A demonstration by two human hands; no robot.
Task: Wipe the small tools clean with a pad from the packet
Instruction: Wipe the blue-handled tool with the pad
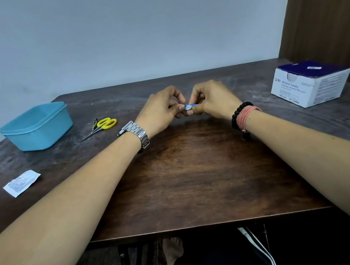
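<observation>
Wiping is underway: left hand (161,109) pinches the pad (187,107), right hand (214,99) grips a blue tool (193,105); scissors (102,126) wait.

Head-worn view, down over table (190,175)

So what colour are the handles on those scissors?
Bright yellow; the scissors lie on the table beside the blue tub, seen in the head view.

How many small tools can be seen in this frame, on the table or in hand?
3. Yellow-handled scissors and a small dark metal clip-like tool lie beside the light blue plastic tub; a small blue tool is pinched between both hands. The tub may hide more.
</observation>
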